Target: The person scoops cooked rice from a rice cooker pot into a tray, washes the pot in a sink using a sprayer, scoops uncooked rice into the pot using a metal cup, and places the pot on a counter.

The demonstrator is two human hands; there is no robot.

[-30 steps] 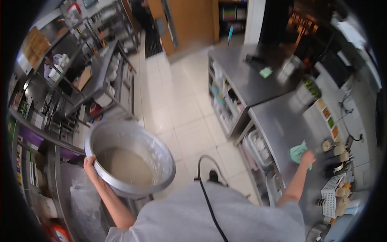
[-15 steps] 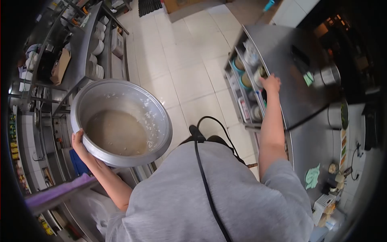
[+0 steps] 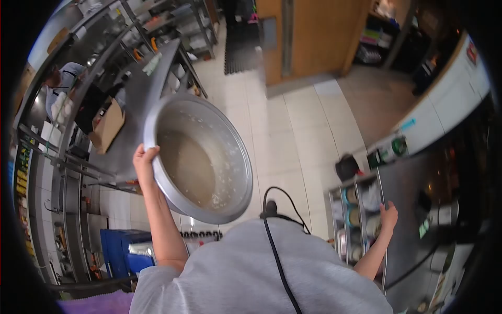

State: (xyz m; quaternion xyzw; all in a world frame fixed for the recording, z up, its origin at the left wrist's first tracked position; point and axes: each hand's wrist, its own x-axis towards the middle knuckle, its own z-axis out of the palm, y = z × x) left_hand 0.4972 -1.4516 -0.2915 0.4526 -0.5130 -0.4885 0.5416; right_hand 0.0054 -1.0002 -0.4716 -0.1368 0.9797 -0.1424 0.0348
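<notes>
Rt of L fingers (image 3: 151, 153): lg metal pot (image 3: 222, 141), gripped at edge.

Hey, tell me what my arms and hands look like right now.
Your left hand and right hand show no gloves. Both forearms are bare below short grey sleeves of a grey shirt, with a black cable down its front.

Aisle: tiled floor (image 3: 282, 131) open ahead to wooden door (image 3: 316, 47).
Left: metal basin (image 3: 222, 125) blocks forward reach; steel table (image 3: 137, 112) beyond.
Right: open-shelved steel counter (image 3: 402, 193) bounds aisle.
Front: black cable (image 3: 272, 240) loops at waist.
</notes>
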